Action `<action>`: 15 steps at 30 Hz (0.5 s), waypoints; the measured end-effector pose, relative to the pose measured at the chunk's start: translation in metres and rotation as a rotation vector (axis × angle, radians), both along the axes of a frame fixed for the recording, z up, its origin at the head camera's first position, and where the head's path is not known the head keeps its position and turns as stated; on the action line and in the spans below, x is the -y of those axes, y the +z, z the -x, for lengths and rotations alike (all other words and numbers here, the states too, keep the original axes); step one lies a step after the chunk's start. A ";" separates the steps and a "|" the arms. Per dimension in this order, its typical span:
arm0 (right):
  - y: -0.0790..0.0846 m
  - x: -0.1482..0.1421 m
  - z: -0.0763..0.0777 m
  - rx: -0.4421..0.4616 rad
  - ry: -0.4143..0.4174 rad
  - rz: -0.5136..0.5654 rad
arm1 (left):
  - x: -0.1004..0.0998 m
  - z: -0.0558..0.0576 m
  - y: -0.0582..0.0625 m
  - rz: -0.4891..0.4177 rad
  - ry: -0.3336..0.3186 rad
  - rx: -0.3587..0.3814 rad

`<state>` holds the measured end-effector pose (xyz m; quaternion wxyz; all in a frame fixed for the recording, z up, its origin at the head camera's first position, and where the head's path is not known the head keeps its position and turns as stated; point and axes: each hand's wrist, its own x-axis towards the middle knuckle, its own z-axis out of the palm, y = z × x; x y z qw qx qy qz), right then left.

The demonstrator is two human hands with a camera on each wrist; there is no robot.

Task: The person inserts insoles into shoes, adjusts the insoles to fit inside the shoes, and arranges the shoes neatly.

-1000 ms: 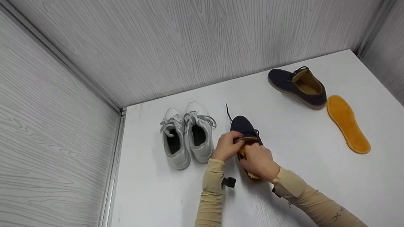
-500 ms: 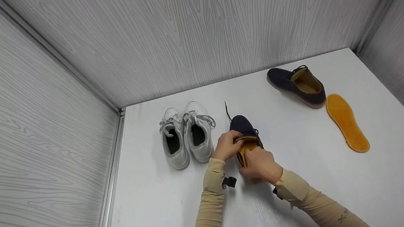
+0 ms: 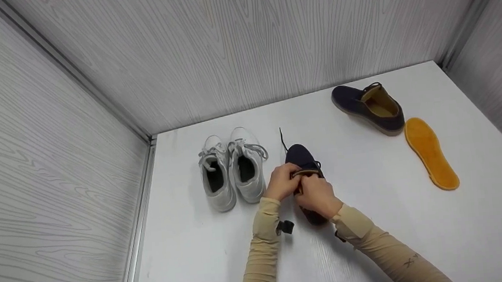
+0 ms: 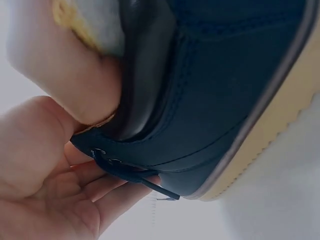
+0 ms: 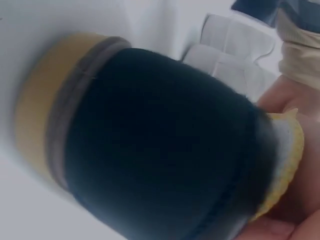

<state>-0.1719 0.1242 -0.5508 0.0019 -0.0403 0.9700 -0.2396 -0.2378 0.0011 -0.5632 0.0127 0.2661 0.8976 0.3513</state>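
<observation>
Nearest, wears beige sleeves [image 3: 260, 259] on both forearms, with a small black device [image 3: 286, 227] jutting from the left cuff. Just beyond, holds a navy shoe [image 3: 300, 156] by the front of its opening with the left hand [image 3: 283, 181], thumb at the tongue and other fingers along the laced side. With the right hand [image 3: 317, 193], grips a yellow insole [image 5: 286, 145] at the same opening, knuckles bent, fingertips hidden within. Shows that insole partly inside the shoe, its yellow-edged end bulging out above the heel collar, pale underside turned toward the right wrist's view. Has the shoe's toe pointing away and a loose dark lace [image 3: 282, 139] trailing past it on the white table [image 3: 198, 261]. To the left, near but apart from the held shoe, has a pair of white sneakers [image 3: 229, 178] side by side, toes also pointing away. Well off to the right, has an orange insole [image 3: 431, 153] lying flat. Farther, just beside that insole's top end, has another navy shoe [image 3: 365, 113], laced and turned at an angle. Behind everything, ends at a grey wood-grain wall [image 3: 243, 47].
</observation>
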 end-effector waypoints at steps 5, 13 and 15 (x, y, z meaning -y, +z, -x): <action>-0.013 -0.003 0.005 -0.040 -0.020 0.027 | 0.000 0.000 0.002 0.001 0.011 0.011; -0.024 -0.004 0.004 -0.089 0.000 0.002 | 0.000 0.000 0.000 -0.009 0.011 0.001; -0.023 -0.004 0.005 -0.081 0.001 -0.002 | -0.001 0.000 0.000 -0.014 0.013 0.004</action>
